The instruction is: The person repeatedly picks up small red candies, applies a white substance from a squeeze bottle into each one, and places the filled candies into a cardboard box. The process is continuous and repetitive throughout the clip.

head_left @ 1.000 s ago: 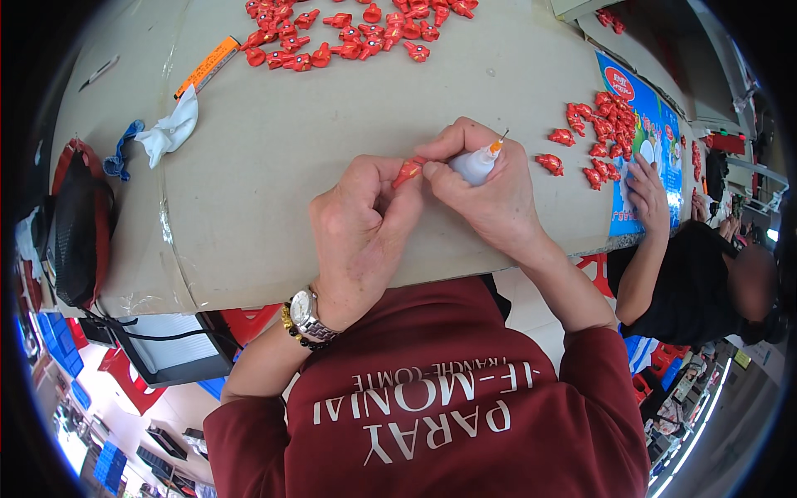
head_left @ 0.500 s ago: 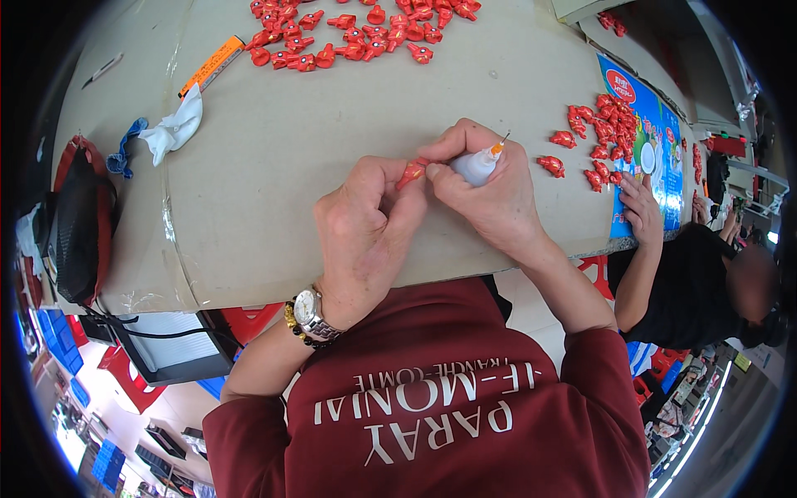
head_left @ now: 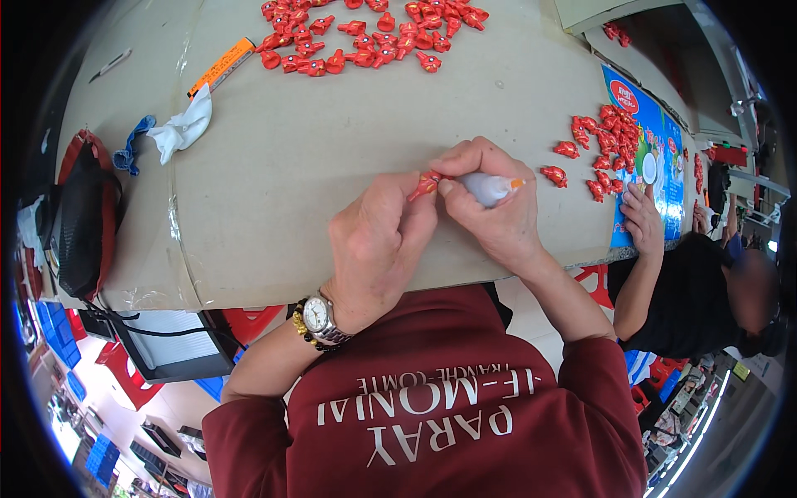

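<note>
Left hand (head_left: 374,241) pinches one small glossy red piece (head_left: 424,185). Right hand (head_left: 503,226), fingertips beside it, grips one white, orange-tipped squeeze bottle (head_left: 488,190).

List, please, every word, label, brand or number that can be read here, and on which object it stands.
Maroon shirt: large white capitals, upside down, legible; wording not copied here.
Blue printed sheet: white lettering in a red oval; too small to read surely.
Long orange box: dark print, too small.
Wristwatch: dial marks, too small.
White squeeze bottle: no readable print.
</note>
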A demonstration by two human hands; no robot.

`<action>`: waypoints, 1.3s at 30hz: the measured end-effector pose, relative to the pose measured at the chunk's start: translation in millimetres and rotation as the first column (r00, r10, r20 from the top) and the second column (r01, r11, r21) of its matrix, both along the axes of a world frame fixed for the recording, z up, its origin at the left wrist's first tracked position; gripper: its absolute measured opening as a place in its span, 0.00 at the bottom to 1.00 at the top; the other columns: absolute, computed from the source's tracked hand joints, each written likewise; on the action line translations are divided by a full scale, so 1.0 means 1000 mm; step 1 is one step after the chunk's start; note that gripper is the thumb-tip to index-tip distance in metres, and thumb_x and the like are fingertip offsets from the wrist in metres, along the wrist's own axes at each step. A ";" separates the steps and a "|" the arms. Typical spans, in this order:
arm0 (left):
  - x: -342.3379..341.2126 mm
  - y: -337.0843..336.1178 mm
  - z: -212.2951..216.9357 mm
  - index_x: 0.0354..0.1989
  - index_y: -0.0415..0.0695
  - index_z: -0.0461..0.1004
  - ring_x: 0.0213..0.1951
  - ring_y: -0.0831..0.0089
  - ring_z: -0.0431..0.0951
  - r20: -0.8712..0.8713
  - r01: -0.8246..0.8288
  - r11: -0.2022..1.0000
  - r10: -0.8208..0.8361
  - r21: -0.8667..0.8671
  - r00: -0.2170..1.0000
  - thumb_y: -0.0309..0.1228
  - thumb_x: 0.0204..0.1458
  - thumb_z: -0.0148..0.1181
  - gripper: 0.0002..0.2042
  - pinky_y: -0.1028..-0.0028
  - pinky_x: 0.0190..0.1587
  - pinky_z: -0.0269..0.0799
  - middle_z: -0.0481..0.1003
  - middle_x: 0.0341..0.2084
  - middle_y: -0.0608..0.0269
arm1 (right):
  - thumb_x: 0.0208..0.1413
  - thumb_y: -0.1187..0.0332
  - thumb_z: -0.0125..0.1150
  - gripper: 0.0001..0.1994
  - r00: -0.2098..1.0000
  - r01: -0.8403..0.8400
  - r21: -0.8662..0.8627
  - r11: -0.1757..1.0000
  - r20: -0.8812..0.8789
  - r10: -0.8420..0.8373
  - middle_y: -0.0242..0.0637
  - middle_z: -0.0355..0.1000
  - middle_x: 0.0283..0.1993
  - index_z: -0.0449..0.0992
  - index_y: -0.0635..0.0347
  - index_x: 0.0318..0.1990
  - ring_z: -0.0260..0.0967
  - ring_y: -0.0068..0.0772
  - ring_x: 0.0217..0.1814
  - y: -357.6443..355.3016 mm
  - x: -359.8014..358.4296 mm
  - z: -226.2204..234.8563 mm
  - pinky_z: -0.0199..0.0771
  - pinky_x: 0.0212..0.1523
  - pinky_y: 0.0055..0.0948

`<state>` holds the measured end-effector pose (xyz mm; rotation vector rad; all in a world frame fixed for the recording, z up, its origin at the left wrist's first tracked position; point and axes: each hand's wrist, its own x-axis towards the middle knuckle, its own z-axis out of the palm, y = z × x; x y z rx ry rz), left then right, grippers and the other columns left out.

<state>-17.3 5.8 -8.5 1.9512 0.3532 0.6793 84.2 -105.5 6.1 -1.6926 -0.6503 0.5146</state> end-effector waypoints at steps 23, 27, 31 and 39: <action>0.001 -0.010 0.000 0.36 0.36 0.74 0.19 0.87 0.67 -0.052 -0.026 0.999 0.027 0.020 0.998 0.20 0.51 0.60 0.05 0.83 0.22 0.64 0.73 0.18 0.66 | 0.45 0.81 0.57 0.05 0.990 -0.058 0.159 0.986 0.134 0.037 0.37 0.74 0.30 0.72 0.65 0.31 0.72 0.25 0.30 -0.009 0.004 -0.011 0.71 0.30 0.24; 0.000 -0.012 0.008 0.37 0.32 0.72 0.27 0.86 0.71 -0.125 0.016 0.999 -0.020 -0.035 0.992 0.22 0.56 0.55 0.05 0.85 0.31 0.68 0.75 0.26 0.65 | 0.44 0.81 0.56 0.05 0.993 -0.054 0.164 0.985 0.112 0.036 0.36 0.74 0.29 0.72 0.65 0.31 0.72 0.25 0.29 -0.010 0.004 -0.010 0.70 0.29 0.24; 0.003 -0.012 0.000 0.37 0.35 0.74 0.19 0.87 0.68 -0.048 -0.022 1.000 0.022 0.003 0.999 0.21 0.51 0.60 0.05 0.84 0.23 0.64 0.74 0.19 0.66 | 0.45 0.80 0.56 0.05 0.994 -0.056 0.150 0.987 0.103 0.041 0.36 0.74 0.30 0.73 0.64 0.31 0.72 0.24 0.30 -0.010 0.005 -0.009 0.70 0.30 0.24; 0.009 0.002 0.013 0.37 0.35 0.74 0.20 0.89 0.67 -0.174 0.003 0.945 -0.063 -0.326 0.983 0.24 0.54 0.58 0.06 0.85 0.21 0.63 0.75 0.21 0.67 | 0.51 0.78 0.57 0.07 0.972 0.048 0.121 0.992 -0.235 -0.018 0.32 0.74 0.33 0.76 0.66 0.38 0.70 0.19 0.33 -0.006 0.004 0.002 0.71 0.35 0.20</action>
